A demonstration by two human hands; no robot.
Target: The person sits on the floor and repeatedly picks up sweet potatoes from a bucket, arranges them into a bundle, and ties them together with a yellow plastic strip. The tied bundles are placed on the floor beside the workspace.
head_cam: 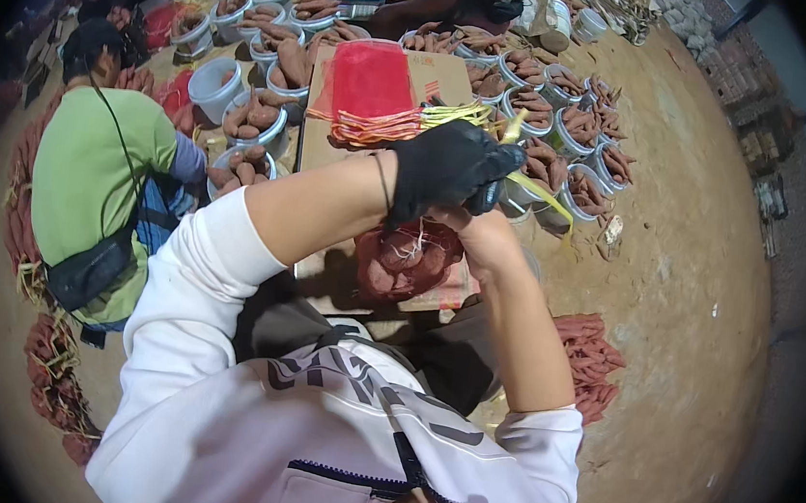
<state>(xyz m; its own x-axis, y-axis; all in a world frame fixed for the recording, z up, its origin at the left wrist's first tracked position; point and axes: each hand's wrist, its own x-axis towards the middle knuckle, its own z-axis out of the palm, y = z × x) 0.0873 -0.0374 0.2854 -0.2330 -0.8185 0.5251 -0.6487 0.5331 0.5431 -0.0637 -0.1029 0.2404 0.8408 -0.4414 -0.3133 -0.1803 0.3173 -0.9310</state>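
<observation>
My left hand (451,169), in a black glove, is closed around a yellow strap (543,192) whose loose ends stick out to the right. My right hand (467,228) is bare and lies just below the glove; its fingers are mostly hidden, so its grip cannot be made out. Under both hands sits a red mesh bag (405,263) filled with reddish-brown sweet potatoes, with white string at its top. Beyond the hands, a stack of empty red mesh bags (372,81) with orange and yellow edges lies on a cardboard box (438,80).
White buckets of sweet potatoes (526,110) crowd around the box. A person in a green shirt (100,186) sits close at left; others are at the top. Sweet potatoes (588,364) are piled on the ground at right, with filled mesh bags (56,378) at lower left.
</observation>
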